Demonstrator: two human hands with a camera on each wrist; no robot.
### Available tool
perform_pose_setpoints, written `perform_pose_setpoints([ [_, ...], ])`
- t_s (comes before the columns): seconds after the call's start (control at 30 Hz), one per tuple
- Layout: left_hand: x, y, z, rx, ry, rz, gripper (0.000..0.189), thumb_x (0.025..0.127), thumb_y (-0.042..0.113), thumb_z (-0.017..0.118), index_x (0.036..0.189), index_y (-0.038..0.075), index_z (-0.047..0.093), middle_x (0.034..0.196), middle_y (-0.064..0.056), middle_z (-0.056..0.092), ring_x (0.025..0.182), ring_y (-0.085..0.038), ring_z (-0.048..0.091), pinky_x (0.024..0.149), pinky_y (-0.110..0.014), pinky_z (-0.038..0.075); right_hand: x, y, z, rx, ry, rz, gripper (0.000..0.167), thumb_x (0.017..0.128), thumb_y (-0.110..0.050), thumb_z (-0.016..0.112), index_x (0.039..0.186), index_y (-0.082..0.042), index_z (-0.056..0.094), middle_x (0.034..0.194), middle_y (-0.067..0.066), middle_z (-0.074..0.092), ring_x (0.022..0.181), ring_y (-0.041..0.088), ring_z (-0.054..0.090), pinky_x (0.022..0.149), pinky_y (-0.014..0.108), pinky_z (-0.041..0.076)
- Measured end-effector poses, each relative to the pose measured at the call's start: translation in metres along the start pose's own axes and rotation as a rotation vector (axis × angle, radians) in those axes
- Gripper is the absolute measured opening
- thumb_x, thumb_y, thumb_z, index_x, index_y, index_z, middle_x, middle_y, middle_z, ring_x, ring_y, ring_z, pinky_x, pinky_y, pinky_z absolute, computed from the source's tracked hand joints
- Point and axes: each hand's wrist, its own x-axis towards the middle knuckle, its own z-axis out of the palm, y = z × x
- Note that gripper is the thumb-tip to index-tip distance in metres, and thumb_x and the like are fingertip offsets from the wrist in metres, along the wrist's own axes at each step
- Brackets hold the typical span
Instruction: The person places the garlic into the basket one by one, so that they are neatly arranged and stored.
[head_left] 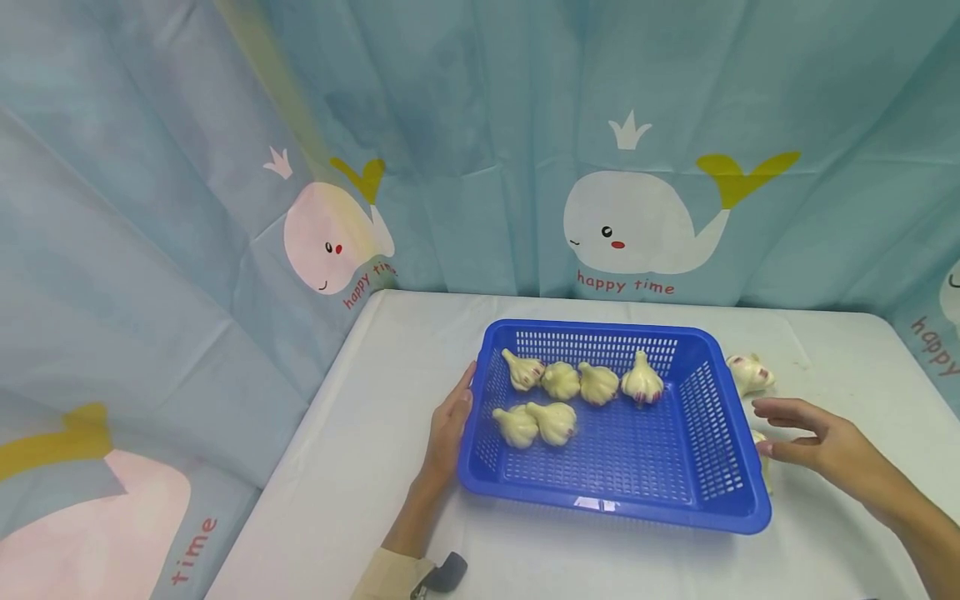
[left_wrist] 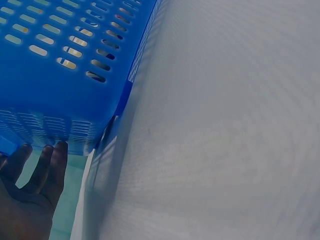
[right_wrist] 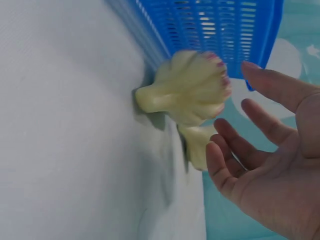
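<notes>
A blue plastic basket with slotted walls sits on the table, holding several pale garlic bulbs with some purple streaks, mostly along its left and back. My left hand rests against the basket's left side; in the left wrist view its fairly straight fingers reach the slotted wall. Beyond the right wall lie two more bulbs, a rear garlic bulb and a nearer garlic bulb. My right hand hovers beside these with fingers spread and relaxed, holding nothing. In the head view the nearer bulb is partly hidden by basket rim and fingers.
White cloth covers the table, which shows around the basket. Blue curtains printed with whales hang behind the table and along its left side.
</notes>
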Motion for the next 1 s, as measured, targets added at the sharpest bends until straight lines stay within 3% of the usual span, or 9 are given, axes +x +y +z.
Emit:
perform_pose_setpoints([
  [0.13, 0.0, 0.0, 0.0, 0.003, 0.003, -0.002, 0.051, 0.116, 0.033, 0.034, 0.165, 0.02, 0.04, 0.168, 0.006, 0.041, 0.158, -0.015, 0.033, 0.128, -0.021, 0.027, 0.001, 0.005, 0.003, -0.005, -0.032, 0.011, 0.075, 0.098, -0.039, 0.076, 0.156, -0.002, 0.046, 0.154, 0.031, 0.05, 0.119, 0.012, 0.057, 0.08, 0.033, 0.061],
  [0.23, 0.0, 0.0, 0.0, -0.003, 0.001, -0.001, 0.051, 0.116, 0.033, 0.035, 0.165, 0.02, 0.041, 0.168, 0.006, 0.041, 0.158, -0.015, 0.033, 0.128, -0.021, 0.027, 0.001, 0.007, 0.004, 0.004, -0.05, 0.007, 0.074, 0.098, -0.037, 0.077, 0.156, -0.002, 0.046, 0.152, 0.03, 0.052, 0.118, 0.004, 0.057, 0.079, 0.031, 0.061],
  [0.37, 0.0, -0.001, -0.001, -0.018, -0.008, -0.002, 0.051, 0.116, 0.034, 0.034, 0.165, 0.02, 0.04, 0.169, 0.005, 0.04, 0.159, -0.016, 0.032, 0.128, -0.022, 0.026, 0.001, 0.008, 0.007, 0.01, -0.062, -0.001, 0.071, 0.098, -0.035, 0.076, 0.155, -0.002, 0.048, 0.15, 0.026, 0.056, 0.104, -0.022, 0.046, 0.078, 0.026, 0.059],
  [0.5, 0.0, -0.001, -0.001, -0.025, -0.011, -0.01, 0.051, 0.116, 0.036, 0.034, 0.165, 0.022, 0.039, 0.169, 0.006, 0.039, 0.159, -0.014, 0.032, 0.128, -0.022, 0.026, 0.002, 0.009, 0.01, 0.019, -0.078, -0.012, 0.069, 0.1, -0.032, 0.074, 0.155, -0.001, 0.047, 0.149, 0.024, 0.057, 0.101, -0.024, 0.045, 0.083, 0.036, 0.06],
  [0.6, 0.0, -0.001, -0.001, -0.018, -0.006, -0.013, 0.051, 0.116, 0.037, 0.035, 0.165, 0.023, 0.04, 0.169, 0.007, 0.04, 0.159, -0.013, 0.032, 0.128, -0.022, 0.026, 0.002, 0.01, 0.011, 0.025, -0.084, -0.019, 0.069, 0.1, -0.03, 0.074, 0.156, 0.0, 0.047, 0.145, 0.008, 0.06, 0.101, -0.023, 0.045, 0.087, 0.047, 0.061],
  [0.7, 0.0, -0.001, -0.001, -0.008, -0.003, -0.012, 0.051, 0.116, 0.037, 0.035, 0.165, 0.023, 0.04, 0.169, 0.008, 0.04, 0.159, -0.012, 0.032, 0.128, -0.021, 0.025, 0.002, 0.01, 0.013, 0.032, -0.087, -0.029, 0.069, 0.099, -0.029, 0.075, 0.155, 0.0, 0.048, 0.135, -0.016, 0.059, 0.103, -0.02, 0.049, 0.086, 0.042, 0.061],
  [0.8, 0.0, -0.001, -0.001, -0.004, -0.002, -0.01, 0.051, 0.116, 0.037, 0.035, 0.165, 0.023, 0.041, 0.169, 0.008, 0.04, 0.159, -0.012, 0.032, 0.128, -0.02, 0.026, 0.003, 0.01, 0.016, 0.029, -0.102, -0.029, 0.068, 0.099, -0.027, 0.075, 0.155, 0.0, 0.048, 0.138, -0.008, 0.063, 0.103, -0.018, 0.05, 0.082, 0.033, 0.058],
  [0.93, 0.0, -0.001, -0.001, -0.013, -0.003, -0.009, 0.052, 0.116, 0.036, 0.035, 0.165, 0.021, 0.04, 0.169, 0.007, 0.04, 0.159, -0.013, 0.032, 0.128, -0.022, 0.026, 0.004, 0.009, 0.018, 0.014, -0.108, -0.02, 0.07, 0.097, -0.025, 0.076, 0.155, 0.002, 0.048, 0.146, 0.026, 0.059, 0.102, -0.018, 0.049, 0.082, 0.033, 0.056],
  [1.0, 0.0, -0.001, -0.001, -0.016, -0.006, -0.01, 0.052, 0.116, 0.036, 0.035, 0.165, 0.021, 0.04, 0.169, 0.006, 0.039, 0.159, -0.015, 0.031, 0.129, -0.024, 0.026, 0.005, 0.009, 0.019, 0.012, -0.105, -0.02, 0.07, 0.096, -0.024, 0.077, 0.155, 0.002, 0.048, 0.146, 0.025, 0.059, 0.102, -0.018, 0.048, 0.081, 0.032, 0.057],
])
